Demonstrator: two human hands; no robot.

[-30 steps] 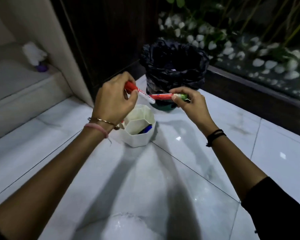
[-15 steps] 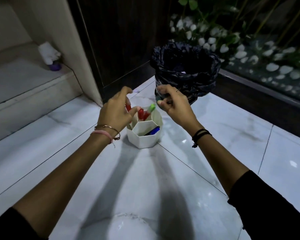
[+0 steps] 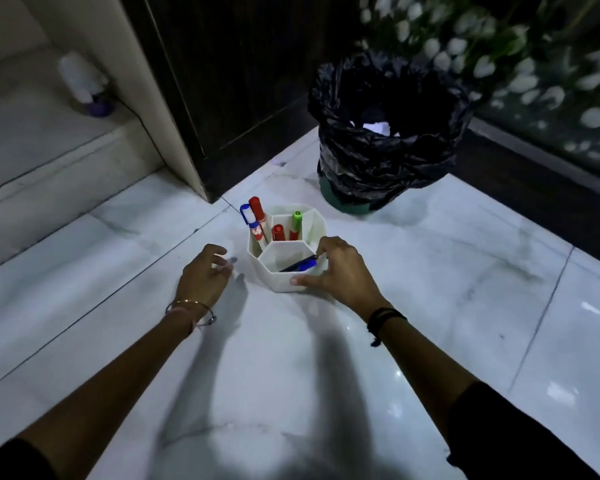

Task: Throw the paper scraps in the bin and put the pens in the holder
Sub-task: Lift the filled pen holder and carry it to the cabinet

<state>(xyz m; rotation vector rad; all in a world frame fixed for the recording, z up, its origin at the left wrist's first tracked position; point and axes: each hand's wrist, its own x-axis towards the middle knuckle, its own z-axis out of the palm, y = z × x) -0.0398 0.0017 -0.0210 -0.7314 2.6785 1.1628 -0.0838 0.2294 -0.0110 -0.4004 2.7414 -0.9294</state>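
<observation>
A white hexagonal pen holder stands on the marble floor. In its back compartments stand a blue-capped pen, two red markers and a green-capped marker. A blue pen lies slanted in the front compartment. My right hand grips the holder's right side, thumb on the front wall and a finger at the rim. My left hand hovers open just left of the holder, apart from it. Behind stands the bin, lined with a black bag, with a white paper scrap inside.
A raised step runs along the left, with a white bottle on it. A dark wooden panel rises behind the holder. Plants and white pebbles fill the top right behind a dark ledge.
The red and green-capped markers went from my hands into the holder. Both hands dropped lower: the left to the floor beside the holder, the right onto the holder's side.
</observation>
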